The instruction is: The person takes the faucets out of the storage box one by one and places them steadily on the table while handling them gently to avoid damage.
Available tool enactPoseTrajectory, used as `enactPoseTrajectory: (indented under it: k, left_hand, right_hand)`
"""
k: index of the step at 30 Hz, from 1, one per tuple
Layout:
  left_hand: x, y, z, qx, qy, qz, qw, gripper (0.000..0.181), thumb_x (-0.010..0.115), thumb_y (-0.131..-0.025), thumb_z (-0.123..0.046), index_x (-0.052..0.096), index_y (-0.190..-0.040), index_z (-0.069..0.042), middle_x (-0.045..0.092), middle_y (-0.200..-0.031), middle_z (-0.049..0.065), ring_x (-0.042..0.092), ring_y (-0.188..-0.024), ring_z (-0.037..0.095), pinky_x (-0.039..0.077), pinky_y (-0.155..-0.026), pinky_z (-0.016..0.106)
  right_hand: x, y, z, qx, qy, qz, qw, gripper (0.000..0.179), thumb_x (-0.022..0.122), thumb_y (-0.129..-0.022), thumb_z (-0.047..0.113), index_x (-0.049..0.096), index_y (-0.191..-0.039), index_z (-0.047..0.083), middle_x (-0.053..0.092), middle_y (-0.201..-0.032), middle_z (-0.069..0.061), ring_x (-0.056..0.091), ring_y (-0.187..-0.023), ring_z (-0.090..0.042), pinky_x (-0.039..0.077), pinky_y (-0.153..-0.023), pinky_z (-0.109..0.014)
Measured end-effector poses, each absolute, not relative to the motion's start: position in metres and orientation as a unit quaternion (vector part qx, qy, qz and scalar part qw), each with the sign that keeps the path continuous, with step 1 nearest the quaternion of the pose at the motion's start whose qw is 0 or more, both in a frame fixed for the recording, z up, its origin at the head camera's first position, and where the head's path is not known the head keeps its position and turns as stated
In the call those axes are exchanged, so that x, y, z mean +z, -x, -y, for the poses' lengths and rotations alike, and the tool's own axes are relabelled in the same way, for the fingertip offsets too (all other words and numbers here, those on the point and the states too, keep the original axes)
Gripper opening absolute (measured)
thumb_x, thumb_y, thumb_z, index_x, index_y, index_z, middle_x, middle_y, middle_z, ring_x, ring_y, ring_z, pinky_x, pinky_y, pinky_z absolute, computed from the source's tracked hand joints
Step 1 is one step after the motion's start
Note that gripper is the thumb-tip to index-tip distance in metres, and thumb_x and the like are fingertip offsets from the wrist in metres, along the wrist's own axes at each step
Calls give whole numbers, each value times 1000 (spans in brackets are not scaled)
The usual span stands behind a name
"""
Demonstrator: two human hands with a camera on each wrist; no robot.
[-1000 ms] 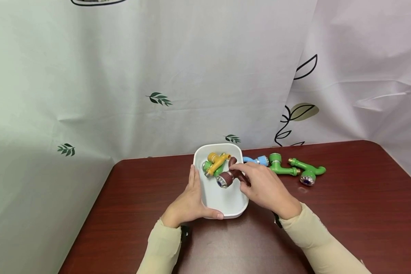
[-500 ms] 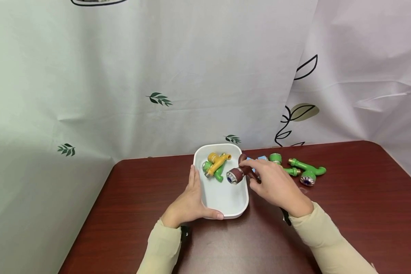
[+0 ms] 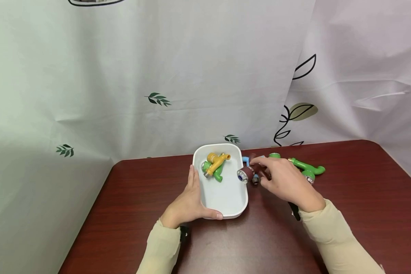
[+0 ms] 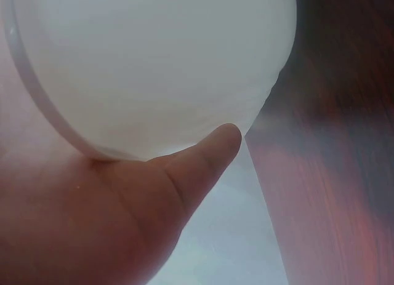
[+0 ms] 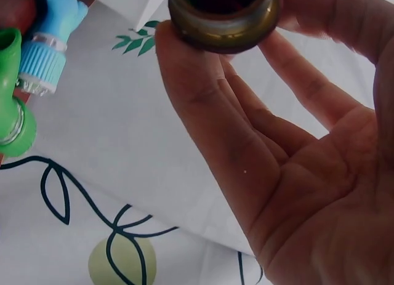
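Head view: your right hand (image 3: 287,182) held the brown tap (image 3: 247,172) between thumb and fingers, its knob overlapping the right rim of the white tray (image 3: 222,198). Your left hand (image 3: 188,201) lay spread wide along the tray's left wall and near rim. Inside, the yellow tap (image 3: 216,166) lay across the inner green tap (image 3: 219,174). In judgement, a low sideways pass risked striking the knob on that rim, or snagging the blue tap (image 3: 246,160), which sat just beside the tray, partly hidden. The tray's far end stood at the back edge of the worktop (image 3: 150,198), near the backdrop (image 3: 191,76); a hard push could have tipped it. Width ran left of the tray and toward you; on the right, the outer green tap (image 3: 307,168) narrowed the route.

Left wrist view: your thumb pressed along the tray's edge; the fingers were not shown. A weak brace could let the tray slide.

Right wrist view: a brass-coloured ring, judged the brown tap's end, sat at your fingertips; a shallow pinch could let it rotate.
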State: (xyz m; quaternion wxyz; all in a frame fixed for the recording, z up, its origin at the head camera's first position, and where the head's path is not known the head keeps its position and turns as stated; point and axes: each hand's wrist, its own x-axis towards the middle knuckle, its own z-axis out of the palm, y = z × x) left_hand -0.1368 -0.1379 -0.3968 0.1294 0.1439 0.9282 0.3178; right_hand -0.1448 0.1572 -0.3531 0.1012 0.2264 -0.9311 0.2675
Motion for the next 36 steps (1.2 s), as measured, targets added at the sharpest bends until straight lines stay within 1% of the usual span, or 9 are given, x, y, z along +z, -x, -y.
enactPoseTrajectory:
  k: [4, 8, 15, 21, 26, 28, 29, 33, 36]
  left_hand:
    - [-397, 137, 138, 318, -144, -928, 126, 158, 94, -58, -57, -15, -157, -1, -25, -164, 12, 6, -151, 39, 33, -113, 48]
    - [-398, 137, 138, 317, -145, -929, 123, 158, 94, -58, -56, -16, -157, -1, -24, -164, 13, 7, -151, 39, 33, -113, 47]
    - [-398, 137, 138, 320, -140, -929, 125, 158, 95, -57, -56, -15, -158, -3, -26, -164, 9, 8, -151, 39, 34, -113, 47]
    - [-396, 136, 138, 319, -142, -929, 125, 158, 94, -57, -57, -15, -158, -2, -27, -164, 9, 8, -152, 38, 34, -113, 47]
    - [-397, 137, 138, 319, -145, -928, 124, 157, 94, -58, -57, -15, -157, -1, -26, -164, 11, 8, -151, 40, 35, -112, 48]
    - [-397, 137, 138, 318, -145, -929, 125, 157, 94, -58, -57, -15, -158, -1, -26, -164, 11, 8, -151, 40, 35, -112, 48]
    - [-398, 137, 138, 317, -146, -929, 123, 157, 94, -59, -57, -14, -158, -1, -25, -164, 11, 9, -151, 40, 35, -112, 48]
    - [-398, 138, 138, 316, -147, -929, 122, 156, 94, -59, -57, -14, -158, -1, -25, -164, 11, 8, -151, 41, 34, -113, 48]
    - [-398, 138, 139, 317, -147, -929, 123, 157, 94, -59, -57, -15, -157, -1, -26, -164, 12, 8, -151, 41, 34, -112, 48]
  right_hand:
    - [-354, 146, -164, 262, -225, 934, 87, 41, 67, -79, -6, 70, -115, 14, 65, -82, 7, 53, -65, -9, 44, -57, -28]
    - [-354, 147, -170, 261, -233, 934, 75, 43, 64, -78, -9, 70, -112, 16, 68, -89, 6, 53, -64, -7, 44, -57, -27]
    - [-353, 148, -178, 264, -234, 934, 52, 47, 61, -73, -13, 69, -108, 16, 67, -87, 4, 50, -62, -9, 42, -55, -27]
    - [-353, 149, -181, 249, -234, 939, 34, 46, 61, -72, -12, 70, -109, 14, 57, -71, 6, 45, -57, -9, 39, -53, -28]
    - [-354, 148, -181, 216, -233, 948, 25, 43, 64, -72, -9, 70, -108, 14, 51, -64, 9, 45, -58, -9, 41, -70, -37]
    - [-355, 148, -181, 208, -230, 950, 19, 42, 64, -73, -9, 70, -107, 15, 51, -64, 9, 45, -60, -9, 40, -72, -38]
    - [-355, 149, -181, 209, -230, 950, 13, 42, 65, -73, -9, 70, -108, 14, 51, -64, 9, 46, -61, -9, 41, -72, -37]
    - [-358, 149, -181, 219, -233, 948, -8, 41, 64, -74, -11, 69, -107, 13, 52, -67, 7, 47, -62, -9, 41, -59, -28]
    - [-361, 150, -182, 219, -236, 947, -18, 40, 64, -74, -12, 69, -105, 12, 52, -67, 8, 47, -62, -9, 41, -57, -27]
